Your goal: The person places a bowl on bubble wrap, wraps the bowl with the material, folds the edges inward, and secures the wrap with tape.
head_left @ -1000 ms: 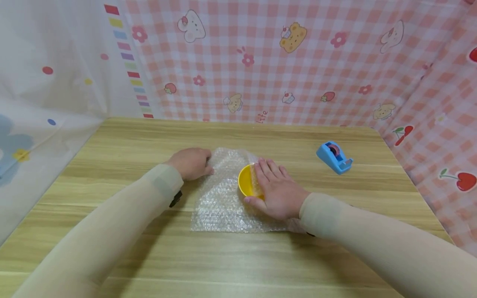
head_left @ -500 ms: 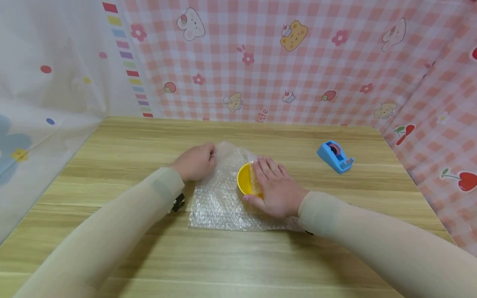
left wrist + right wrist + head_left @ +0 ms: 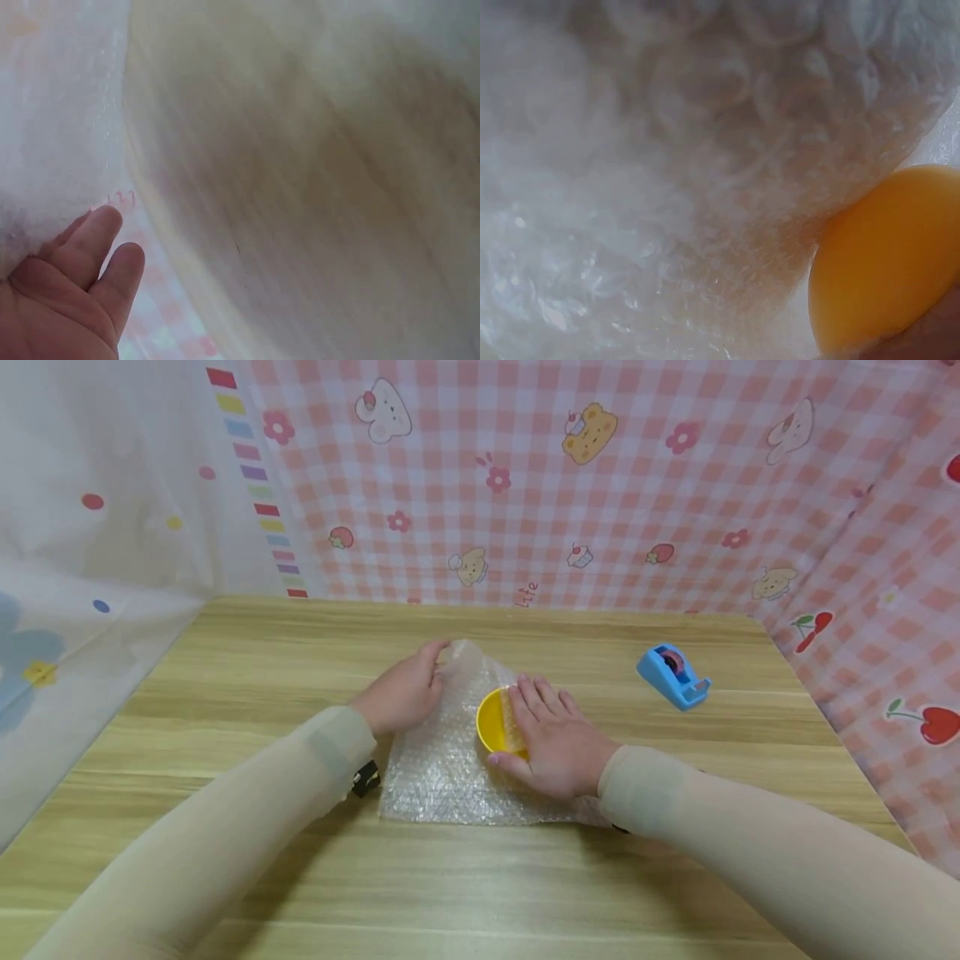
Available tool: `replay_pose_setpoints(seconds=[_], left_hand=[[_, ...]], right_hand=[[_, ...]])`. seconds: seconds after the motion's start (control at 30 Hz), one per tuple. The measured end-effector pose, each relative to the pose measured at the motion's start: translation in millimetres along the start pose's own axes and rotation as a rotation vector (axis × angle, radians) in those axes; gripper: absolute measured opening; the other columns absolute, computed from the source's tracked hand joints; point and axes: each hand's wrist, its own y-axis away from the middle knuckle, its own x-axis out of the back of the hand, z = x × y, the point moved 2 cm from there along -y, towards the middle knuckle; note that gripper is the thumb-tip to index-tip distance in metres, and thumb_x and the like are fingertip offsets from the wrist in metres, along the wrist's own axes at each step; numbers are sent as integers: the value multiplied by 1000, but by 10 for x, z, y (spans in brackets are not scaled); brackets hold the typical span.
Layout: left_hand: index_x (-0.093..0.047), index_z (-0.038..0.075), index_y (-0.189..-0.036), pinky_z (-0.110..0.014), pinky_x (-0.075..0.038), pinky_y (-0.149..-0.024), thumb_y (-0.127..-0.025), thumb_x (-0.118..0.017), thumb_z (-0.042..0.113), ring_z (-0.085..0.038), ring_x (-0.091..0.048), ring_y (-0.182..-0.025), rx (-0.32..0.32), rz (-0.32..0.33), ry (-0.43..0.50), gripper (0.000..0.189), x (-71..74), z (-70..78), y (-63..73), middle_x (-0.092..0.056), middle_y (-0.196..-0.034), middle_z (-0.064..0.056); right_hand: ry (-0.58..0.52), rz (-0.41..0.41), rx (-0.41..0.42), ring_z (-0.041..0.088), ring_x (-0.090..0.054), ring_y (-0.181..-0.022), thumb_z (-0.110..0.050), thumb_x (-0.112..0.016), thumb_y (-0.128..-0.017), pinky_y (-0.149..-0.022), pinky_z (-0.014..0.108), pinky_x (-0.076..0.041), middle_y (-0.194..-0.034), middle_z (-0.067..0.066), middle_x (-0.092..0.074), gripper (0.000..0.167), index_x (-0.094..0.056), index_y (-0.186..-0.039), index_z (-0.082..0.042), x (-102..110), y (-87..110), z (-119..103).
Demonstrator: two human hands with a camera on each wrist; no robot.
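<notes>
A sheet of bubble wrap (image 3: 442,777) lies on the wooden table, and a yellow bowl (image 3: 491,722) sits on it. My right hand (image 3: 558,739) rests with straight fingers over a flap of wrap folded across the bowl's right part, which is hidden beneath. Up close in the right wrist view, the bowl's yellow side (image 3: 889,255) shows beside the bubbles. My left hand (image 3: 401,691) pinches the sheet's far left edge, lifting that corner. In the left wrist view its fingers (image 3: 90,247) lie against the wrap (image 3: 60,112); the thumb is hidden there.
A blue tape dispenser (image 3: 673,677) with a reddish roll stands at the back right of the table (image 3: 465,893). Pink checked cloth (image 3: 487,510) hangs behind the table's far edge, with more cloth on both sides.
The left hand has moved slightly away and to the right, taking hold of the wrap's edge and raising its far left corner. The right hand and bowl have hardly moved.
</notes>
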Motion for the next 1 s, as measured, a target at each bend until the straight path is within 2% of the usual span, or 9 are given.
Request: replay_pose_setpoints(seconds=[0.1, 0.2, 0.37, 0.57, 0.7, 0.93, 1.0], left_hand=[[-9, 10, -170, -53, -36, -125, -113, -40, 24, -37, -45, -151, -11, 8, 9, 67, 3, 31, 27, -37, -168, -21], [-6, 11, -170, -52, -33, -126, -113, -41, 24, -37, -44, -152, -29, 20, 25, 69, 2, 63, 52, -35, -169, -20], [-10, 15, -171, -52, -31, -127, -114, -40, 30, -36, -43, -153, -87, 36, 57, 66, -4, 126, 96, -31, -172, -16], [-15, 15, -170, -51, -35, -125, -114, -42, 26, -35, -46, -150, -173, 52, 95, 63, -12, 195, 149, -32, -171, -14], [-17, 16, -170, -50, -33, -126, -114, -42, 23, -33, -46, -150, -218, 52, 107, 62, -25, 246, 185, -31, -172, -12], [-19, 12, -169, -49, -33, -127, -113, -40, 18, -34, -49, -149, -289, 24, 110, 60, -70, 323, 243, -27, -174, -11], [-20, 10, -169, -49, -32, -127, -113, -40, 18, -33, -43, -153, -314, 14, 111, 60, -87, 347, 258, -27, -174, -11]], right_hand=[[-3, -2, 1, 36, 5, -165, -73, -33, -104, -133, 58, -4, -177, 14, 9, 100, 1, -169, -5, 2, 3, -5], [-5, -3, -4, 36, 5, -165, -73, -33, -103, -133, 58, -4, -177, 14, 9, 100, 2, -169, -6, 5, 8, -9], [-9, -6, -11, 35, 5, -165, -74, -33, -103, -133, 58, -4, -177, 13, 10, 100, 2, -169, -7, 14, 11, -14], [-4, -10, -13, 35, 5, -165, -75, -32, -102, -133, 58, -4, -178, 12, 9, 101, 2, -169, -8, 13, 2, -13], [-4, -8, -13, 35, 5, -165, -73, -33, -103, -133, 58, -4, -178, 12, 9, 100, 1, -169, -7, 6, -5, -10], [-2, 5, -12, 36, 4, -165, -72, -35, -103, -133, 58, -5, -178, 13, 7, 99, -1, -169, -6, 4, -8, -15], [-2, 5, -11, 36, 4, -165, -72, -34, -103, -133, 59, -5, -178, 14, 7, 99, -1, -169, -6, 6, -7, -18]])
